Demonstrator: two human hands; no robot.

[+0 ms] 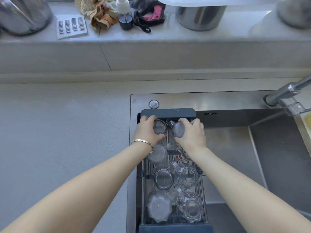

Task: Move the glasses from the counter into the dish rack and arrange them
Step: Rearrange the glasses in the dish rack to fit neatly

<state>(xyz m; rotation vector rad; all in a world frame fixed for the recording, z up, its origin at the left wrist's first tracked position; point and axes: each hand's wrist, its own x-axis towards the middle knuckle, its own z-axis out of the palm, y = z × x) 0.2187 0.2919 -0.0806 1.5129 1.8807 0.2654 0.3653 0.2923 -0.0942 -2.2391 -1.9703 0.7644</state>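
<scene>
A dark dish rack spans the left end of the steel sink and holds several clear glasses, bottoms up. My left hand grips a round glass at the rack's far left. My right hand grips a handled glass beside it at the far right. Nearer to me stand a frosted glass, a round glass, a cut-glass mug, a ribbed glass and another cut-glass mug. My right wrist hides part of one more glass.
The grey counter lies to the left of the sink. The sink basin opens to the right, with a chrome faucet at the far right. A raised ledge behind carries steel pots, cloths, a pump bottle and a grater sheet.
</scene>
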